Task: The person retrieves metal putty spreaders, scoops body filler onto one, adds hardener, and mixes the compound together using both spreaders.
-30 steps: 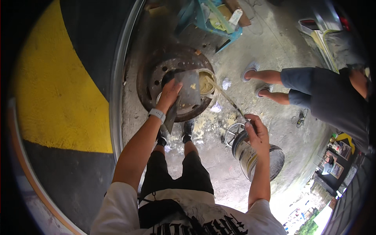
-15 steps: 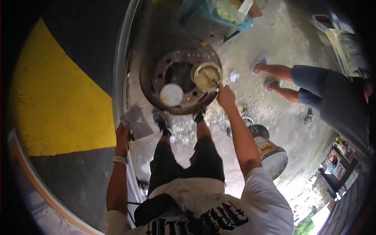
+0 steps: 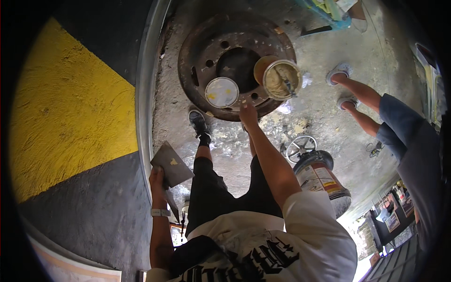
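My left hand [image 3: 157, 181] grips a flat grey metal plate [image 3: 174, 167] with a small beige dab on it. A narrower dark blade [image 3: 172, 205] sticks out below that hand. My right hand [image 3: 249, 114] is at the near edge of a rusty wheel rim [image 3: 197, 37], its fingers curled; whatever they hold, if anything, is hidden. Just left of it lies a round white lid [image 3: 221, 92] with yellow smears. On the rim's right side stands an open can [image 3: 270, 63] of beige paste, a dark-handled spreading tool [image 3: 288, 85] standing in it.
A wall [image 3: 70, 117] painted yellow and black rises on my left. A bucket [image 3: 322, 178] and a metal handwheel [image 3: 300, 148] stand right of my legs. Another person [image 3: 413, 155] is at the far right. A blue crate [image 3: 338, 23] stands at the back.
My right hand has let go of the tool in the can and moved left toward the lid. A beige dab now shows on the plate, which is turned more face up. The view has shifted.
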The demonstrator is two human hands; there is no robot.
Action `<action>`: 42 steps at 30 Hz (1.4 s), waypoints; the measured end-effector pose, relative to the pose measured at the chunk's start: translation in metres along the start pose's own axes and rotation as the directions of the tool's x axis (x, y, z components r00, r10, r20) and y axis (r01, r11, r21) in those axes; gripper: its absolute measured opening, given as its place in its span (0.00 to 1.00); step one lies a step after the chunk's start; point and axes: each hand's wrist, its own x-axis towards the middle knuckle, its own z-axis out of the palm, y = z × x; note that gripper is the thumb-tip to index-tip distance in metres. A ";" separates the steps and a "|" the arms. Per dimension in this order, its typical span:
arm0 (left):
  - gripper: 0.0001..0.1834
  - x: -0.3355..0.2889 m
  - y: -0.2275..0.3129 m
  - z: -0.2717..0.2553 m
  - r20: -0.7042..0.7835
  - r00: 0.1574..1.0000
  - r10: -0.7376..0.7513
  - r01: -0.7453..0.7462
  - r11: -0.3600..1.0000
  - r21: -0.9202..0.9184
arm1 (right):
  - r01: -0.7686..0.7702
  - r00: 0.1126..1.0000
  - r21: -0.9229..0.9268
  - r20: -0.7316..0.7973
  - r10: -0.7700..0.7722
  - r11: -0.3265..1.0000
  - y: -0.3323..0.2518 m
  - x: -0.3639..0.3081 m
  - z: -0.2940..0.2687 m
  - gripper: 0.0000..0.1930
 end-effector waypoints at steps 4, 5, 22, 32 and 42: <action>0.13 -0.012 -0.013 -0.020 -0.062 0.998 -0.004 0.005 1.000 0.006 | -0.102 0.992 0.037 -0.070 0.104 0.994 -0.016 0.015 0.047 0.12; 0.14 -0.015 -0.013 -0.029 -0.037 0.998 -0.056 0.058 0.997 0.050 | -0.104 0.992 0.041 -0.070 0.106 0.994 -0.017 0.018 0.054 0.12; 0.17 0.007 -0.025 -0.058 0.025 0.992 -0.121 0.118 0.990 0.082 | 0.127 0.971 -0.072 -0.197 -0.139 0.989 -0.012 0.015 0.024 0.09; 0.16 -0.009 -0.058 -0.071 -0.006 0.999 -0.044 0.045 0.997 0.065 | 0.071 0.980 -0.193 -0.168 -0.104 0.979 -0.035 0.014 0.028 0.09; 0.16 -0.023 -0.001 -0.053 0.073 0.997 0.005 -0.011 0.997 0.077 | 0.086 0.947 -0.254 -0.281 -0.159 0.963 -0.087 -0.048 -0.190 0.10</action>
